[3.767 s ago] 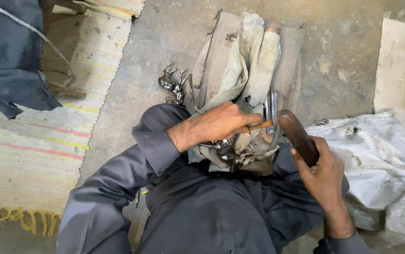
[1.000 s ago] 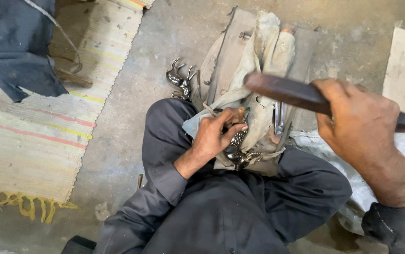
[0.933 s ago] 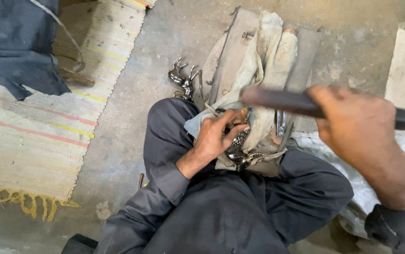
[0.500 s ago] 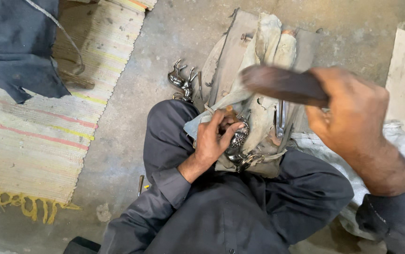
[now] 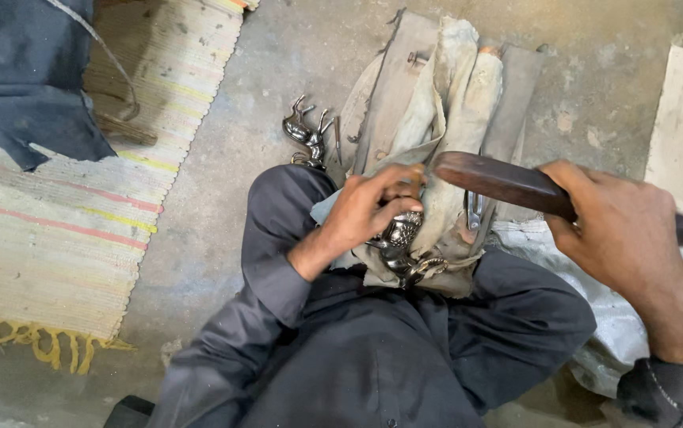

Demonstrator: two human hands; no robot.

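The small, dark, shiny cast-metal figure (image 5: 399, 238) rests on the cloth-wrapped wooden block (image 5: 444, 135) just ahead of the seated person's lap, where the padding appears to cushion and steady it. The left hand (image 5: 369, 210) is closed over the figure's upper part, pinning it to the block, probably so it cannot shift. The right hand (image 5: 623, 238) is clenched around a dark brown wooden baton (image 5: 508, 184) held raised above the block; a similar metal figure (image 5: 306, 136) lies on the concrete floor beside the block, near a striped woven mat (image 5: 80, 230).
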